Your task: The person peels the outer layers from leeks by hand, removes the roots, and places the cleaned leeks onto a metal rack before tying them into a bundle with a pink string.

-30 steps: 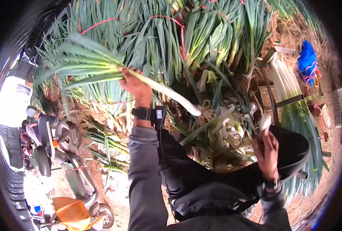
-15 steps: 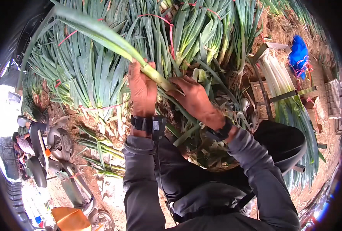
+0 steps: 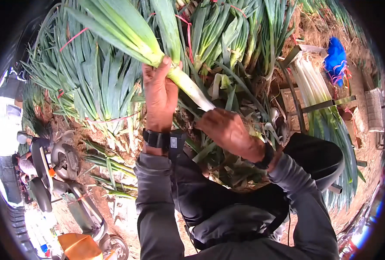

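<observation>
A leek (image 3: 184,82) with broad green leaves slants across the middle, its leaves to the upper left and its white end to the lower right. My left hand (image 3: 161,93) is closed round the stem just below where the leaves fan out, thumb on top. At the white end, the curled fingers of my right hand (image 3: 229,132) are closed and cover the tip. Behind the leek stand bundled leeks (image 3: 103,82), tied with pink string. Below my hands lies a heap of loose leaves and trimmings (image 3: 240,171).
On the right, a metal frame (image 3: 327,105) holds a row of cleaned leeks (image 3: 311,80). Beyond it lies a blue bundle (image 3: 335,60) with pink strings. Loose leeks (image 3: 112,167) rest on the soil to the left, near a parked motorbike (image 3: 64,160).
My right hand has moved down and right along the stem to the white end. The leek has turned, showing more spread leaves and a whiter lower stem.
</observation>
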{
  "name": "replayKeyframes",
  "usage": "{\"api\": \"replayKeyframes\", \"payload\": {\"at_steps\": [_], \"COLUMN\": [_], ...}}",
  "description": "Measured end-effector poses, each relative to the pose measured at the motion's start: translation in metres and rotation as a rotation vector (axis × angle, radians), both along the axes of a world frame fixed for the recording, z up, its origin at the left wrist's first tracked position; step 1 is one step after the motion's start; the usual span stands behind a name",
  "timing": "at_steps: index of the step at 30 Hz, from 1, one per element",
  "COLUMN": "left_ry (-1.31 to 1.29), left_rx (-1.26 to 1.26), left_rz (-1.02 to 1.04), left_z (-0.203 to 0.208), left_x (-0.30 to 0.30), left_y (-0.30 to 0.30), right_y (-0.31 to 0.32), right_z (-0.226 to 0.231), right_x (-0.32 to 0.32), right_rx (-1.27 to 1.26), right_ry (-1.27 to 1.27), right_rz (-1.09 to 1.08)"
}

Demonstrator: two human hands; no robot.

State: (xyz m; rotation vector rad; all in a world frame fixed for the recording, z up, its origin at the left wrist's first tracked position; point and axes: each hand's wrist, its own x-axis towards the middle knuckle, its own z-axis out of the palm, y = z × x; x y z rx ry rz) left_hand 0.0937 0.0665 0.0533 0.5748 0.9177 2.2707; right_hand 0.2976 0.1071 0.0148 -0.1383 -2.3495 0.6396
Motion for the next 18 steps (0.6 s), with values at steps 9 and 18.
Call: {"api": "replayKeyframes", "payload": {"at_steps": [9,18], "left_ry": [-0.029,0.015], "left_rx": [-0.041,-0.045], "left_rz": [-0.062,-0.038], "left_z": [-0.007,-0.008], "left_x": [0.020,0.000], "left_y": [0.013,0.009], "right_y": [0.059,0.017], "right_z": [-0.007,0.013], "right_x": [-0.018,0.003], "right_rx": [-0.680,-0.258], "right_ry": [0.031,-0.029], "right_rz": [-0.026,0.282]}}
